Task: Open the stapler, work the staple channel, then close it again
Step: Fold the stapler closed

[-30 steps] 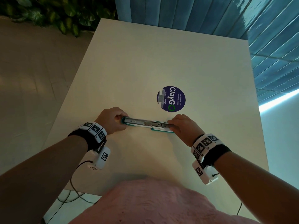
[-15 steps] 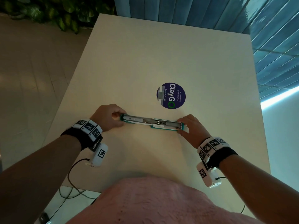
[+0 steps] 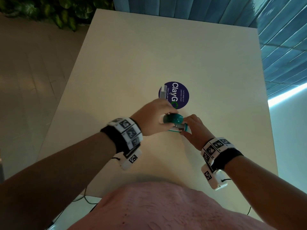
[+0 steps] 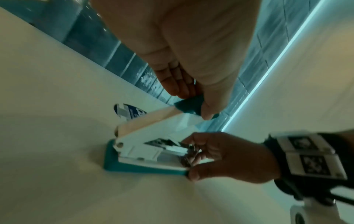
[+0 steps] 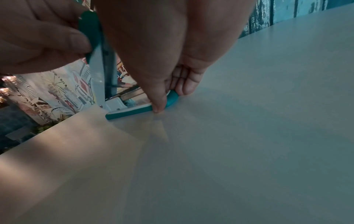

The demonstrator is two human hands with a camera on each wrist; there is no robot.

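Two hands are on the stapler (image 3: 174, 123), which we take as our landmark; it sits on the table (image 3: 166, 55) just in front of the person's pink-clad torso (image 3: 166, 209). On its near right end we find the right hand (image 3: 196, 130) with thumb and fingertips (image 4: 193, 174) pinched against the teal base (image 4: 134, 168), pinning it flat to the surface. Above it, the left hand (image 3: 152, 118) has its fingers curled round the teal top cover (image 3: 173, 118), which stands raised at an angle from the rear hinge (image 4: 119, 144), so the jaw is partly open and the metal staple channel (image 4: 168, 145) lies exposed between cover and base. We judge the closing step to be in hand but not finished. We judge the stapler light and rigid, plastic over a metal core, with a sprung hinge that may snap; the smooth cover could slip, so it is best taken by its sides near the front, with the base held at its front edge and fingers kept out of the channel. The right fingertips sit very close to that channel, a pinching risk. Beyond the stapler, just past the left hand, a round dark blue sticker (image 3: 179, 95) lies on the pale, smooth, matt tabletop. Farther still we note a blue panelled wall (image 3: 182, 7) behind the table's far edge, green foliage (image 3: 49, 10) beyond its far left corner, and a pale tiled floor (image 3: 33, 72) to the left.
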